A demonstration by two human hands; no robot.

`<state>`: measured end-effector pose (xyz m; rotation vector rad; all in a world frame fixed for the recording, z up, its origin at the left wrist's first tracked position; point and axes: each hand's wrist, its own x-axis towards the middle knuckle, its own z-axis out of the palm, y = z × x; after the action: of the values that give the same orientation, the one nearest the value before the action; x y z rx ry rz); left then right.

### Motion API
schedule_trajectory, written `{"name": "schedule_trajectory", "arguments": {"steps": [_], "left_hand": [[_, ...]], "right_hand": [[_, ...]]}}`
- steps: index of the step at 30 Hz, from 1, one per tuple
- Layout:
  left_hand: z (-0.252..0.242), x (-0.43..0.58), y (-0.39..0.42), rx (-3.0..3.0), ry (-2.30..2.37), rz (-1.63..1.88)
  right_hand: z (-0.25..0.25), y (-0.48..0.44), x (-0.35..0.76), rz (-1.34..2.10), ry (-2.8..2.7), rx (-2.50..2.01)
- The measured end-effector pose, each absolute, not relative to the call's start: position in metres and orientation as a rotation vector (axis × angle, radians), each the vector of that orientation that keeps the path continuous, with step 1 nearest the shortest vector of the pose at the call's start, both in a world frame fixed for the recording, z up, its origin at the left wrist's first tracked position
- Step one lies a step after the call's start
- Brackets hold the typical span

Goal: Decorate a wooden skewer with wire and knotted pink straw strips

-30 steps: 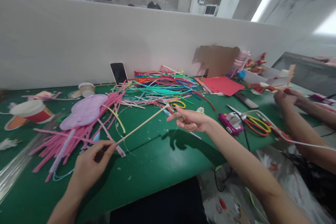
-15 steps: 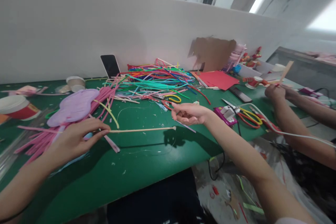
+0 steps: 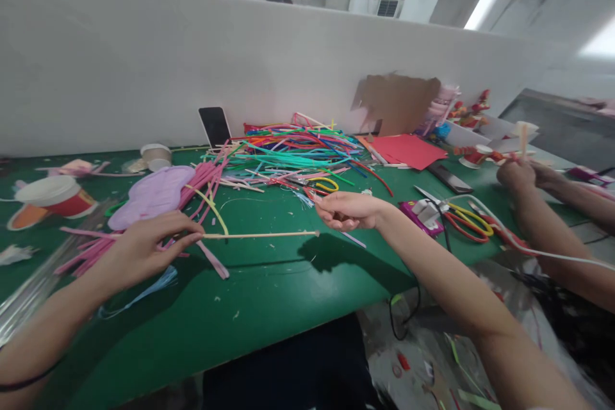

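Observation:
My left hand [image 3: 166, 240] pinches a thin wooden stick [image 3: 259, 235] at its left end, between thumb and fingertips. The stick points level to the right above the green table, with a small pale blob at its far tip. My right hand [image 3: 348, 210] hangs just beyond that tip, palm turned up, its fingers curled together. Whatever its fingertips hold, if anything, I cannot make out. Under and beside my left hand lie a bundle of pink fuzzy stems [image 3: 211, 179], a lilac padded piece [image 3: 152, 195] and a light-blue tassel [image 3: 158, 282].
A heap of coloured pipe cleaners [image 3: 298, 150] lies against the partition, by a phone [image 3: 214, 126]. Red paper [image 3: 408, 150], scissors [image 3: 471, 218] and a purple power strip [image 3: 420, 221] are on the right. Paper cups [image 3: 57, 195] stand left. A co-worker's hands [image 3: 516, 173] hold a flat stick.
The view has shifted a little, so things sit slightly lower and further right. The stick stays in my left hand, and more of the blue tassel shows.

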<state>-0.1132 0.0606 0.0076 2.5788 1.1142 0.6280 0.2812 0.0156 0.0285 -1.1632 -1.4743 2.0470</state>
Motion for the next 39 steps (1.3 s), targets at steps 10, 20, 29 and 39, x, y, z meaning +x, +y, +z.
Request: {"name": "schedule_trajectory", "arguments": {"steps": [10,20,29,39], "left_hand": [[0.011,-0.112,0.060,2.591,1.168,0.592],[0.013,-0.109,0.058,2.590,1.145,0.615],[0.007,-0.116,0.064,2.618,1.119,0.569],[0.004,-0.122,0.066,2.675,1.088,0.518]], "right_hand": [[0.035,0.020,0.277,1.984,-1.587,-1.243],[0.041,0.021,0.273,1.892,-1.618,-1.343],[0.042,0.024,0.275,1.900,-1.627,-1.356],[0.059,0.033,0.265,1.600,-1.890,-1.540]]}}
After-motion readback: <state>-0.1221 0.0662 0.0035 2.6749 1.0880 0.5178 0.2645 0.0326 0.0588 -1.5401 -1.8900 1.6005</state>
